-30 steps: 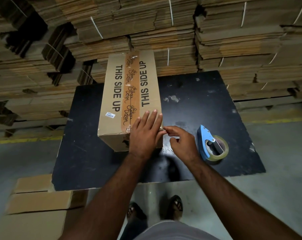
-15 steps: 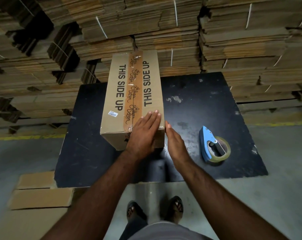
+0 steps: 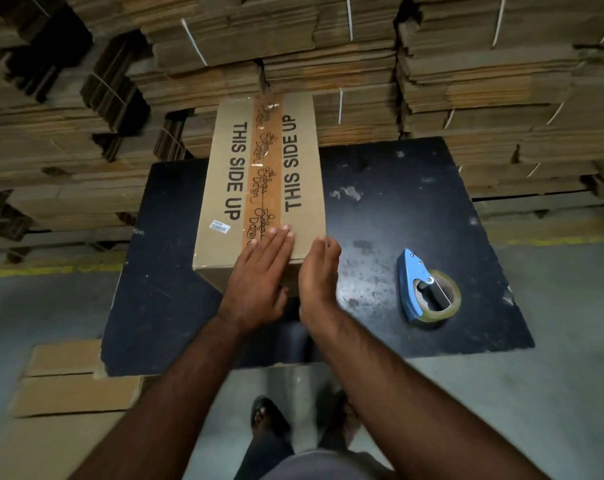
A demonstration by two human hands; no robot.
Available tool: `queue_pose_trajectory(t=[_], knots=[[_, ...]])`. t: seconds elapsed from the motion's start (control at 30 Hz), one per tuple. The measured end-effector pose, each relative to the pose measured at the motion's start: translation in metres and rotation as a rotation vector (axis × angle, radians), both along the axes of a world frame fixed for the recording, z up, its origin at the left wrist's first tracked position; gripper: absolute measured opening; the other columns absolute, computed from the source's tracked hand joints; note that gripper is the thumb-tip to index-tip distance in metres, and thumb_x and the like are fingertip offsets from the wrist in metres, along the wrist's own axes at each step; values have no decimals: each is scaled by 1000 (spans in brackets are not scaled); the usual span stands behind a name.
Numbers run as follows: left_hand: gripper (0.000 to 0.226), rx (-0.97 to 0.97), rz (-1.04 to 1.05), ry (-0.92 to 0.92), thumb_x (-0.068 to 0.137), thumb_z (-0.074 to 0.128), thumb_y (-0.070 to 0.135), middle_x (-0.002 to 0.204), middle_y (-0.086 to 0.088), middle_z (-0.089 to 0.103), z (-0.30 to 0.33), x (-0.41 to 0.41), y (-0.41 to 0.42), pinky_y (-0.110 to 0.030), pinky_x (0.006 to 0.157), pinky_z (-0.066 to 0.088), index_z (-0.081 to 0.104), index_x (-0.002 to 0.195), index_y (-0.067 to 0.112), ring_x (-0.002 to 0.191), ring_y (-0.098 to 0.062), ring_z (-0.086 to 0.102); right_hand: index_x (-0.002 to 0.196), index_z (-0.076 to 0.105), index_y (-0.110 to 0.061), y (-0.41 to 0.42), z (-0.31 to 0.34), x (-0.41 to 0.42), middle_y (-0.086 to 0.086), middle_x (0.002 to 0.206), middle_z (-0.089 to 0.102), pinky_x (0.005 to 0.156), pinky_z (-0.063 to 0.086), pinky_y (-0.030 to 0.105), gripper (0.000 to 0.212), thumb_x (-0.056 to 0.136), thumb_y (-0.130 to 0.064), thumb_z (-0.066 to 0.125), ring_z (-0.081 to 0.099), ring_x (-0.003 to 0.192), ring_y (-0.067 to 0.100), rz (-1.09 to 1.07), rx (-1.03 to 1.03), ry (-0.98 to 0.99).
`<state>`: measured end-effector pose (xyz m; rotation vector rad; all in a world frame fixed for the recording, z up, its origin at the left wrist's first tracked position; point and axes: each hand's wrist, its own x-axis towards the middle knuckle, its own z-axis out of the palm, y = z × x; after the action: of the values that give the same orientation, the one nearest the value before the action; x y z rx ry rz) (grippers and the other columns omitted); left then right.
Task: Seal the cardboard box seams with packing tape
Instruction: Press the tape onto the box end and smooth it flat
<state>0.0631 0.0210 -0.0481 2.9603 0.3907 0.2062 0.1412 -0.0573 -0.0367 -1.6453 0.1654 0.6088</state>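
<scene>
A long cardboard box (image 3: 224,188) printed "THIS SIDE UP" stands on the black table (image 3: 380,209). A strip of printed brown tape (image 3: 264,168) runs along its top seam. My left hand (image 3: 259,275) lies flat, fingers together, over the box's near top edge and the tape's near end. My right hand (image 3: 319,275) is flat and edge-on against the box's near right corner, holding nothing. The blue tape dispenser (image 3: 427,289) with its clear roll lies on the table to the right, apart from both hands.
Tall bundles of flattened cartons (image 3: 484,81) rise behind the table. Flat cardboard pieces (image 3: 68,379) lie on the grey floor at the lower left. My sandalled feet (image 3: 267,415) stand just before the table's near edge.
My right hand went from pinching at the box's near right corner to lying flat against it. My left hand slid slightly nearer over the box's near edge.
</scene>
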Motion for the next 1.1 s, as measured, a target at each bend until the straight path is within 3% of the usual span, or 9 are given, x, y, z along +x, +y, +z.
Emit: queue_pose_trajectory(t=[0.2,0.3,0.43,0.5,0.67,0.77,0.9,1.0,1.1], knots=[[110,-14,18,71,74,73,31,168,-5,5,6,3,1,-45,124,9,8,160,12,154,-21,4,118,67,-14,-13,7,32,9,93,76,60,59,32,57,104,-56,31,74,77,24,-112,292,373],[112,-3,12,71,73,74,34,168,-5,3,7,2,1,-43,124,6,6,160,12,154,-21,2,114,69,-13,-13,13,37,8,83,77,52,57,29,61,102,-60,32,74,69,23,-110,330,387],[112,-10,-12,84,74,73,34,168,-5,0,7,0,4,-40,122,-1,4,160,12,154,-20,-2,117,71,-15,-5,11,28,7,90,78,66,60,34,65,101,-63,30,74,84,26,-59,350,338],[112,-5,-15,79,74,73,35,168,-4,-1,7,0,5,-39,121,-5,4,160,13,154,-20,-3,112,71,-17,-5,12,31,8,89,77,63,58,32,65,101,-63,28,74,79,25,-83,325,326],[111,-7,-37,65,75,71,37,168,-5,0,4,0,7,-41,124,2,3,160,13,154,-21,-2,105,68,-15,-5,-6,43,8,90,74,70,57,33,60,103,-59,27,71,82,27,37,127,285],[104,-101,-38,67,81,68,37,168,-1,0,10,0,12,-42,125,5,3,160,17,154,-17,-3,118,65,-12,-10,-9,57,11,117,68,99,48,38,62,104,-55,23,63,109,28,223,-164,-14],[69,-289,43,-125,94,56,35,162,-1,31,22,-2,21,-44,122,22,31,156,16,149,-16,25,145,44,-5,-14,1,42,19,150,43,114,31,42,59,102,-43,31,38,139,32,302,-410,-650],[59,-146,280,-243,102,31,42,157,-9,39,18,-11,34,-50,118,28,37,151,10,146,-23,32,156,25,-9,-1,1,19,12,166,15,120,18,45,67,101,-46,32,11,152,25,509,-592,-825],[67,-148,391,-172,104,17,48,165,-11,18,3,-23,54,-46,123,15,19,157,7,153,-23,13,158,11,-5,6,-6,10,14,167,4,122,8,39,71,104,-43,36,2,153,26,459,-630,-833]])
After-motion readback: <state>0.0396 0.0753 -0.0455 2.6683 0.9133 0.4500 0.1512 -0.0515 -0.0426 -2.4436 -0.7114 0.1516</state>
